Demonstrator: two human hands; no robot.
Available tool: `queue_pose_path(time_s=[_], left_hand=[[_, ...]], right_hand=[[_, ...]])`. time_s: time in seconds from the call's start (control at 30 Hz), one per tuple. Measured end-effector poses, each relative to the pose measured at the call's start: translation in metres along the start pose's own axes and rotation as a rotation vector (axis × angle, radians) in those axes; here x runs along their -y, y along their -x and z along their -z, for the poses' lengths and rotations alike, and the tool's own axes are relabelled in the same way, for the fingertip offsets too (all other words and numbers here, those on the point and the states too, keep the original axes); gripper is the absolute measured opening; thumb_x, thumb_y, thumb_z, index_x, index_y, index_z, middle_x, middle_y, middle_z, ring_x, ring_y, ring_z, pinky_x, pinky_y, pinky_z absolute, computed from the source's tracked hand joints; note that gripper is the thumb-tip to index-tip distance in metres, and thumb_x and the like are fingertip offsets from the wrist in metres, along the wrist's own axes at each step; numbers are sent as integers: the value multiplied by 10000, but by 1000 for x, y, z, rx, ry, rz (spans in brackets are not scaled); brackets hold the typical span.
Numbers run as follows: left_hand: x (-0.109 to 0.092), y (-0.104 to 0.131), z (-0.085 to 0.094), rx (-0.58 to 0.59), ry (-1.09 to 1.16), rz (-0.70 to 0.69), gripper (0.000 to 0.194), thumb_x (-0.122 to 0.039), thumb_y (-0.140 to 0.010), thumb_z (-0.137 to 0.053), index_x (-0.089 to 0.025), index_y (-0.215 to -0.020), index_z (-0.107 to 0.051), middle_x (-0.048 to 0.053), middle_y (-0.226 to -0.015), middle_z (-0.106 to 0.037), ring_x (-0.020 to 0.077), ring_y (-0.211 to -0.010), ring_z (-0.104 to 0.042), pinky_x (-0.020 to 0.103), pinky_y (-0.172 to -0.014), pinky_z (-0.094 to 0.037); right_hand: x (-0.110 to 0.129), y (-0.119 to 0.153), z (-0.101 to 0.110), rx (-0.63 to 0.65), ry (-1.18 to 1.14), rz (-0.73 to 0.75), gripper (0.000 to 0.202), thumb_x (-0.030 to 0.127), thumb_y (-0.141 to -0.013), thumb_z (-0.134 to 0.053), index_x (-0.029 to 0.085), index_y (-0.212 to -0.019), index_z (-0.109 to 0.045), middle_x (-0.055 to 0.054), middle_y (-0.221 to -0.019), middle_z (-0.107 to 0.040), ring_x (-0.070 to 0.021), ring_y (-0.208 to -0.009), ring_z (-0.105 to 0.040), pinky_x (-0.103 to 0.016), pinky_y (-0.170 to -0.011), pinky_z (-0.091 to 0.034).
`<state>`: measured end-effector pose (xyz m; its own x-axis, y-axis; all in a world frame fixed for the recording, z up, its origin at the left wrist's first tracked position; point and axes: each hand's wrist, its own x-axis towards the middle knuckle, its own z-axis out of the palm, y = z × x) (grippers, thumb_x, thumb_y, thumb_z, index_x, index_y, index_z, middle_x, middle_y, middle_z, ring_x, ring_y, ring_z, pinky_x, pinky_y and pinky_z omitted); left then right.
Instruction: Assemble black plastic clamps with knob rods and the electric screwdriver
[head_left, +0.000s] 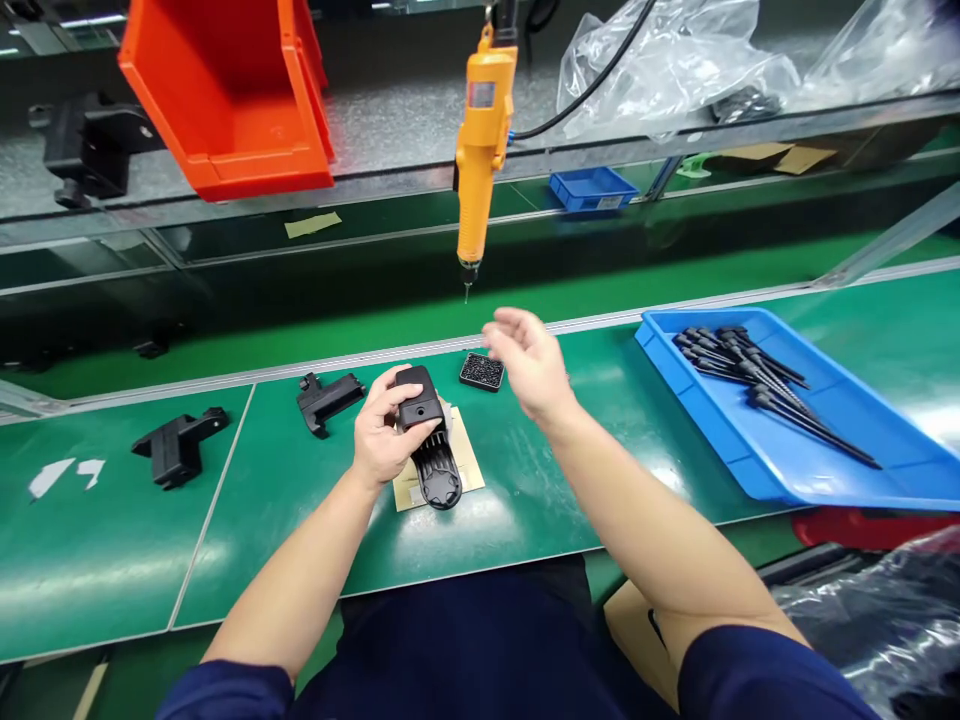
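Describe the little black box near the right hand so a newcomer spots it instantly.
On the green workbench, look below the tip of the hanging orange screwdriver in the picture. The little black box lies flat there, just left of the raised right hand. Unlike the larger black assembly in the left hand, it is a shallow rectangle filled with many tiny dark pieces.

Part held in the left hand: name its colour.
The held part is black, as the head view shows.
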<state>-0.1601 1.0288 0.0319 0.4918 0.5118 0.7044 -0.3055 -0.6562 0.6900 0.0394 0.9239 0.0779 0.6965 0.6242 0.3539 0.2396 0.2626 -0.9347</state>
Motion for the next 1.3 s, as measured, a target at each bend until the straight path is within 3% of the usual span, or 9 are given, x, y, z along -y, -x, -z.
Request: queue_pose_path(time_s=[0.2, 0.33, 0.47, 0.6, 0.8, 0.9, 1.0, 1.17, 1.3], left_hand=[[-22, -22, 15, -71, 104, -68, 403, -325, -688, -874, -199, -1035, -713, 108, -1259, -657, 285, -1233, -616, 478, -1084, -483], [-43, -39, 28, -352, 439, 180, 402, -454, -746, -813, -265, -1081, -694, 42, -1128, -706, 270, -1070, -694, 435, -936, -574], [-52, -39, 30, -488, 714, 444, 440, -621, -814, -683, -291, -1105, -686, 32, -1147, -713, 250, -967, -715, 387, -789, -609], [-45, -16, 31, -413, 760, 599, 504, -677, -876, -571, -240, -1088, -704, 65, -1104, -734, 248, -1044, -700, 390, -877, -599], [-45, 39, 61, -207, 674, 731, 639, -723, -891, -455, -230, -1269, -603, 119, -1303, -666, 312, -1188, -659, 486, -947, -567], [-52, 59, 75, -292, 614, 822, 730, -809, -774, -585, -221, -1207, -579, 117, -1160, -710, 272, -968, -720, 406, -769, -601], [-57, 70, 76, -475, 444, 957, 638, -585, -655, -860, -197, -1074, -576, 28, -877, -706, 149, -691, -670, 252, -598, -551], [-56, 79, 66, -711, 351, 752, 711, -498, -531, -946, -186, -1039, -558, 12, -878, -688, 118, -684, -659, 235, -634, -570], [-47, 84, 70, -660, 321, 516, 625, -437, -581, -941, -184, -1051, -616, 55, -1036, -701, 147, -873, -701, 245, -773, -588]], right_hand=[[-8, 81, -9, 287, 64, -118, 319, 423, -915, -591, 185, -1118, -652, -95, -1068, -721, -207, -987, -683, -398, -908, -567], [-3, 109, -18, 296, 141, 35, 377, 366, -917, -600, 166, -1237, -616, -125, -1145, -679, -208, -972, -674, -380, -857, -587], [10, 123, -33, 281, 143, 230, 532, 348, -894, -670, 159, -1369, -523, -127, -1176, -674, -211, -981, -674, -367, -880, -590], [18, 132, -48, 242, 140, 245, 342, 347, -949, -620, 196, -1256, -601, -63, -989, -725, -166, -761, -691, -294, -736, -605], [13, 133, -39, 268, 370, 426, 297, 305, -998, -546, 222, -1273, -620, -95, -1074, -744, -236, -957, -729, -368, -854, -621], [7, 132, -31, 368, 441, 494, 328, 289, -1006, -532, 203, -1316, -597, -114, -1117, -741, -242, -1000, -728, -389, -894, -621], [1, 135, -30, 445, 459, 551, 327, 315, -1014, -526, 184, -1306, -590, -127, -1123, -744, -244, -1015, -729, -380, -891, -623], [-4, 147, -39, 410, 432, 343, 295, 367, -1016, -511, 188, -1233, -600, -115, -1075, -755, -230, -939, -747, -342, -829, -617], [-7, 154, -46, 419, 295, 86, 297, 409, -1011, -489, 202, -1201, -584, -48, -858, -747, -185, -730, -739, -306, -713, -605]])
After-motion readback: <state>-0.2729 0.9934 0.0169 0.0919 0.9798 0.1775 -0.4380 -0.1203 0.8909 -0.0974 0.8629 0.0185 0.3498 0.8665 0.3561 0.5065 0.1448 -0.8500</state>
